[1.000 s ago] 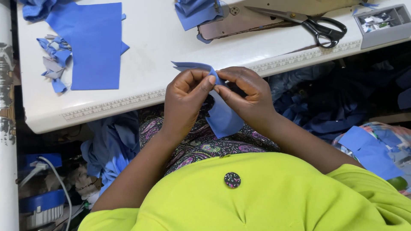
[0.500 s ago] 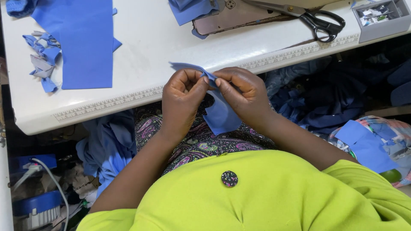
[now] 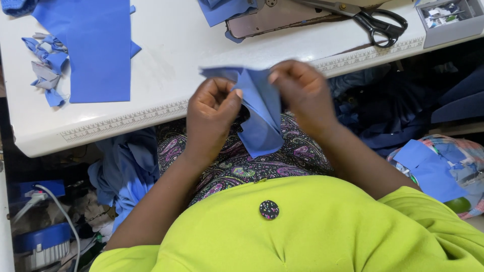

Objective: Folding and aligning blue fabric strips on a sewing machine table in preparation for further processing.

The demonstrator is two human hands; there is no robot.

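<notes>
White sewing table (image 3: pixel 166 55) with a printed ruler edge fills the head view; flat blue sheet (image 3: pixel 93 48), scraps (image 3: pixel 45 70) and black scissors (image 3: pixel 378 22) lie on it. Left hand (image 3: pixel 212 118) and right hand (image 3: pixel 302 93) pinch a folded blue fabric piece (image 3: pixel 259 113) above the lap. Likely light, limp, matte; best held at its edges.

Both hands have spread the blue fabric piece (image 3: pixel 261 113) open.

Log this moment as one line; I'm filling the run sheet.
left hand: pinches blue fabric piece | right hand: grips its top edge | scissors: on table
</notes>
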